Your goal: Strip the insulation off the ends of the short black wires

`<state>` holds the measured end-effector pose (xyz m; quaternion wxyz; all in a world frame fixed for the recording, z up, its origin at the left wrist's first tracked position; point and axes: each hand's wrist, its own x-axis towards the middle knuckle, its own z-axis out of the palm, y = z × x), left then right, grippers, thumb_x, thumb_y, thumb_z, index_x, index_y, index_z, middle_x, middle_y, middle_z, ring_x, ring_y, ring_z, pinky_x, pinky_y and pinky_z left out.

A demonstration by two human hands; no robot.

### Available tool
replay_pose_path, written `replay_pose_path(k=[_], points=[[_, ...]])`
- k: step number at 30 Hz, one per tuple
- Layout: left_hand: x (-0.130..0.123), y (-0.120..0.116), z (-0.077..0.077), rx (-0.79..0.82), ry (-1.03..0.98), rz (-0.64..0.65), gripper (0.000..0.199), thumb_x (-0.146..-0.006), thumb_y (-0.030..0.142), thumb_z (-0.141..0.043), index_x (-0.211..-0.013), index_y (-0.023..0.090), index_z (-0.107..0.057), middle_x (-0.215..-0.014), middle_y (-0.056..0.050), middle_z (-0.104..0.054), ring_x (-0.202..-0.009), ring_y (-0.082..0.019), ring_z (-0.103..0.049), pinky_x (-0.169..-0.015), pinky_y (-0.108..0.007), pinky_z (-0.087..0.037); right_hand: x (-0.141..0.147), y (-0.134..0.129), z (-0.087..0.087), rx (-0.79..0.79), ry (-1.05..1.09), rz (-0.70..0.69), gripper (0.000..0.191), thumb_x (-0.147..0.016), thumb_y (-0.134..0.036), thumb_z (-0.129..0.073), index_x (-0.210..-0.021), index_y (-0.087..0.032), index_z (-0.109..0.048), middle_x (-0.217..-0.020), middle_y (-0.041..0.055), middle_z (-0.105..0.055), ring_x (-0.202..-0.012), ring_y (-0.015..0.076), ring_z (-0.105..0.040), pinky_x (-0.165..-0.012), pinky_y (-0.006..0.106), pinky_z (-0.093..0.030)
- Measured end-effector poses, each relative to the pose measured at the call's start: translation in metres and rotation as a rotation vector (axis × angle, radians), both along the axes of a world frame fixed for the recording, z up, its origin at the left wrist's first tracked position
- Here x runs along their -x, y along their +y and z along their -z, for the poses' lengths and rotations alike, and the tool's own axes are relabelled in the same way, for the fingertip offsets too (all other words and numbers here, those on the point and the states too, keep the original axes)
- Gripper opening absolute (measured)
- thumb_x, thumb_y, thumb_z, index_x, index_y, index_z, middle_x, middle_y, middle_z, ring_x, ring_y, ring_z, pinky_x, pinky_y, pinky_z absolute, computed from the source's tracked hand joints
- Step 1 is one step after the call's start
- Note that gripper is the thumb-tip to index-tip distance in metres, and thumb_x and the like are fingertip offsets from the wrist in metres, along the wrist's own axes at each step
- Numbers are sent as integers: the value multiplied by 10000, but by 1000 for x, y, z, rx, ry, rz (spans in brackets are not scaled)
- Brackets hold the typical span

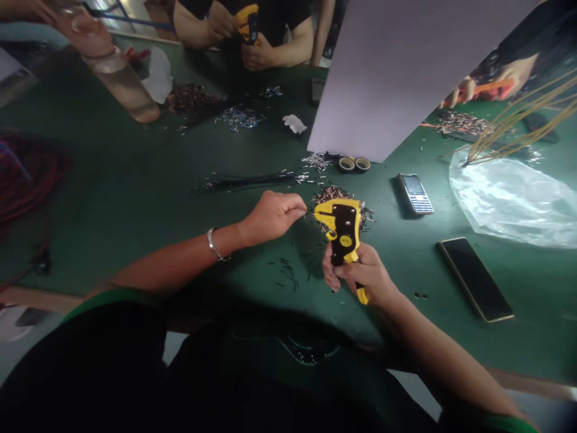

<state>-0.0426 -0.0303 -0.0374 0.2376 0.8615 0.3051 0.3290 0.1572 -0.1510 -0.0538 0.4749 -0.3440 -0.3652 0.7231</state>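
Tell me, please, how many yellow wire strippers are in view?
2. One yellow wire stripper is in the person's right hand; the other is held by a co-worker across the bench. More may be hidden behind the white board.

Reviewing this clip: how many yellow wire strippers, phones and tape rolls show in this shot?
Yellow wire strippers: 2 (near stripper in the right hand; far stripper in a co-worker's hand)
Phones: 2 (keypad phone; smartphone)
Tape rolls: 2 (first roll; second roll)
Total: 6
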Motion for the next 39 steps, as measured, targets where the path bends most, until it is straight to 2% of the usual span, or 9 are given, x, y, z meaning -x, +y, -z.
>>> replay_pose_path(k=[3,7,11,15,20,25,28,34,39], points=[[1,5,-1,6,-10,-14,116,-828,188,-604,-770,168,-702,-683,5,-717,-609,-98,-625,-604,-204,-446,0,0,-3,3,17,-76,242,-652,-45,-654,-870,-143,-618,-654,1,-627,-463,123,-548,-445,282,-460],[0,7,-1,54,-13,44,156,-831,164,-571,-741,157,-698,-657,3,-711,-585,-94,-622,-580,-195,-441,0,2,-8,35,113,-32,221,-656,-62,-616,-863,-139,-618,-646,4,-622,-457,119,-525,-421,272,-446],[0,8,-3,58,-50,-5,132,-825,207,-604,-759,161,-708,-669,1,-715,-592,-98,-620,-578,-198,-440,1,0,-13,51,136,-105,244,-652,-50,-607,-879,-139,-613,-647,9,-623,-465,124,-529,-435,285,-457],[1,7,-3,48,-41,10,152,-833,205,-589,-747,159,-705,-645,4,-700,-565,-90,-598,-556,-201,-421,0,1,-14,51,143,-48,237,-632,-56,-597,-854,-138,-611,-642,7,-618,-456,119,-516,-417,270,-440],[1,9,-3,65,-46,1,144,-829,207,-595,-750,160,-707,-659,-1,-706,-580,-91,-604,-567,-206,-429,-2,4,-17,72,159,-88,250,-629,-67,-598,-869,-133,-618,-644,13,-624,-453,123,-520,-417,277,-444],[0,6,-1,86,-48,-9,164,-841,218,-581,-759,158,-710,-664,-9,-707,-586,-98,-610,-566,-213,-431,-3,7,-19,85,164,-38,226,-621,-84,-590,-841,-130,-611,-626,10,-605,-439,118,-493,-392,263,-417],[0,6,0,122,-57,-8,156,-827,226,-593,-758,161,-717,-678,-11,-715,-601,-101,-614,-570,-212,-437,-4,7,-22,96,195,-96,226,-629,-102,-583,-851,-131,-614,-622,8,-594,-437,121,-490,-386,266,-417],[-1,4,-2,149,-72,-39,166,-815,240,-593,-735,164,-717,-637,-2,-708,-562,-94,-594,-537,-203,-423,-9,8,-23,121,219,-95,223,-621,-120,-581,-842,-135,-606,-602,0,-576,-428,115,-472,-375,254,-399],[2,9,-6,174,-85,-31,150,-803,236,-606,-758,162,-728,-696,-17,-734,-621,-105,-632,-591,-204,-466,-14,8,-22,115,245,-131,252,-627,-133,-580,-877,-132,-610,-637,8,-581,-443,113,-474,-384,254,-402]])
